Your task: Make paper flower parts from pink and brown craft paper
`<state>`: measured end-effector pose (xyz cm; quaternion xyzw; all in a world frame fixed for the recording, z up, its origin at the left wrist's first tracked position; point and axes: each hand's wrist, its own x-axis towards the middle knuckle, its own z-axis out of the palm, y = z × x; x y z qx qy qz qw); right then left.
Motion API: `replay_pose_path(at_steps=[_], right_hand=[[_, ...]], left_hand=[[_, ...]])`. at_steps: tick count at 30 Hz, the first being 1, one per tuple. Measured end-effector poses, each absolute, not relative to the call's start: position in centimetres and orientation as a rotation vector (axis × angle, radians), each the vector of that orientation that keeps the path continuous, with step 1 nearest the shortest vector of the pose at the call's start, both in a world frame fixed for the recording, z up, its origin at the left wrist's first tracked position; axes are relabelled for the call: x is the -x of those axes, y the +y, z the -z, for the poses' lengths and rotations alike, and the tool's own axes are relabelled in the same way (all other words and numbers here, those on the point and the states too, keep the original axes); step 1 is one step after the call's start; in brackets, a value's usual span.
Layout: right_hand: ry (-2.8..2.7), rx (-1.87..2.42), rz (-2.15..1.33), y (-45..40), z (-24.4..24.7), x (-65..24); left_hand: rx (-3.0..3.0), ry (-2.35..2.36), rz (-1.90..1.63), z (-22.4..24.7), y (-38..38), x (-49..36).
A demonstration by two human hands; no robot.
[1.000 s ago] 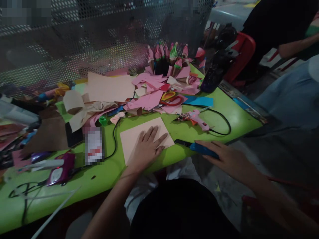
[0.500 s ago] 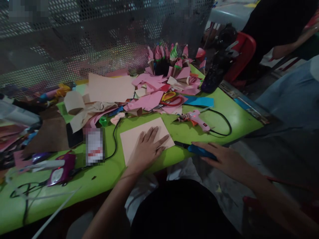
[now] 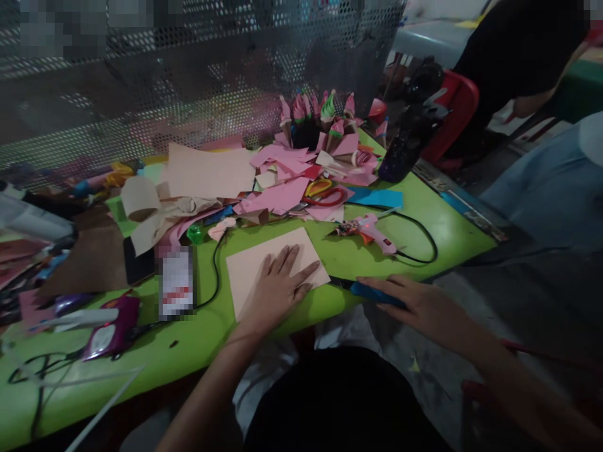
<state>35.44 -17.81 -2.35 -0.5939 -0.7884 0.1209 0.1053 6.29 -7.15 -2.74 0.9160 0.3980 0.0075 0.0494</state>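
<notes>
A pale pink sheet of paper [image 3: 245, 270] lies near the front edge of the green table [image 3: 292, 314]. My left hand [image 3: 277, 285] rests flat on it, fingers spread, with nothing held. At the sheet's right corner is the dark blade of a blue-handled cutter [image 3: 372, 294]. My right hand [image 3: 414, 304] is closed round the blue handle, at the table's front edge. Just beyond, a pink glue gun [image 3: 374, 233] with a small red light lies on the table, its black cord curving right.
Pink paper scraps [image 3: 282, 194], red and yellow scissors [image 3: 325, 193] and small cone figures [image 3: 328, 108] fill the back. A purple glue gun [image 3: 113, 326] and a phone [image 3: 177, 282] lie left. A dark bottle [image 3: 405, 138] stands back right; a person [image 3: 522, 50] is beyond.
The view has shifted slightly. My right hand and the cutter have moved a little left, bringing the blade closer against the sheet's right corner. My left hand stays flat on the paper.
</notes>
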Motion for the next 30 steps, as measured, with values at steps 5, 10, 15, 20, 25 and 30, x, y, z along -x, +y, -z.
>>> replay_pose_path(at_steps=[5,10,15,20,25,30], right_hand=[[-2.363,1.718,-0.453,-18.0,2.1,-34.6],[-2.4,1.69,-0.414,-18.3,2.6,-33.2],[-2.389,1.672,-0.367,-18.7,2.6,-32.1],[-2.42,1.636,-0.307,-18.6,2.5,-30.5],[-2.439,1.619,-0.279,-18.7,2.6,-30.3],[-2.431,1.615,-0.287,-18.7,2.7,-30.7]], left_hand=[[-2.785,1.225,-0.006,2.6,-7.3,-6.4],[-2.797,1.232,-0.025,2.5,-7.4,-6.4],[-2.773,1.229,-0.02,2.5,-7.4,-6.5],[-2.716,1.22,-0.018,2.3,-7.3,-6.6],[-2.646,1.12,0.027,1.5,-6.2,-5.2],[-2.708,1.159,0.068,1.4,-5.5,-2.4]])
